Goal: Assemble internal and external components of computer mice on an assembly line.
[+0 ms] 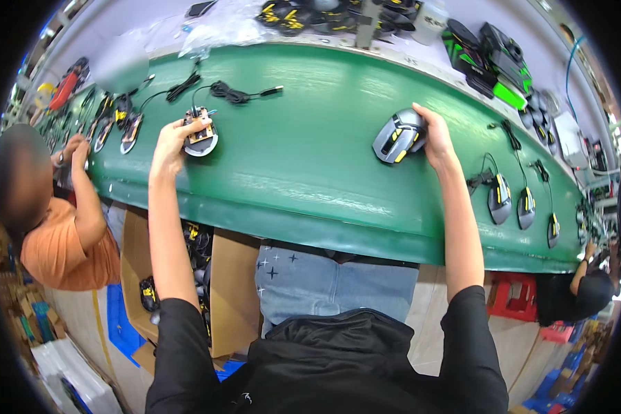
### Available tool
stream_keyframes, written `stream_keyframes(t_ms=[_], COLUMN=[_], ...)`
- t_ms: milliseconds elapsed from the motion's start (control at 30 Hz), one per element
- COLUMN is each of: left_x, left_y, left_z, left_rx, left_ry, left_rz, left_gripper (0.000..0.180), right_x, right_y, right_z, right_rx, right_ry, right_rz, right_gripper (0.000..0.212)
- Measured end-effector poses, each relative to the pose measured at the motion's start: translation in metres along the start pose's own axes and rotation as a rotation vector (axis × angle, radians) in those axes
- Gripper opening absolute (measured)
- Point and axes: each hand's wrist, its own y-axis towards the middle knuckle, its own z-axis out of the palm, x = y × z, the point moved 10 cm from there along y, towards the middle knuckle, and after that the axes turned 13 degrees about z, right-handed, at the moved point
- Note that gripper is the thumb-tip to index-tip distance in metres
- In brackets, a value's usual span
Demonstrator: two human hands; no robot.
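Note:
My left hand [170, 146] is closed on a computer mouse base [201, 146], its thumb over the exposed circuit board. From the base's far end a black cable [231, 92] runs in a coiled bundle to a plug lying on the green surface. Well apart to the right, my right hand [436, 136] grips a grey mouse top shell [399, 136] with yellow and black parts by its right side. The shell's underside is hidden.
Finished-looking mice with cables [499, 199] lie on the green work surface [303, 152] at right. Opened mice [131, 133] lie at left, near a co-worker in orange [76, 238]. Below my left arm stands a cardboard box [234, 293] of parts. Black-green parts [493, 58] fill the far-right ledge.

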Motion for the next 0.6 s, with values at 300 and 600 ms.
stream_keyframes(t_ms=[300, 600], left_x=[-0.017, -0.029], left_y=[0.011, -0.051], left_z=[0.19, 0.307], left_rx=[0.048, 0.497], left_ry=[-1.077, -0.661], left_rz=[0.137, 0.051], left_gripper=[0.026, 0.044], right_x=[0.041, 0.049], right_y=[-0.047, -0.076], right_z=[-0.015, 0.013], right_rx=[-0.609, -0.387], right_ry=[-0.763, -0.363], right_rz=[-0.491, -0.608], right_gripper=[0.026, 0.021])
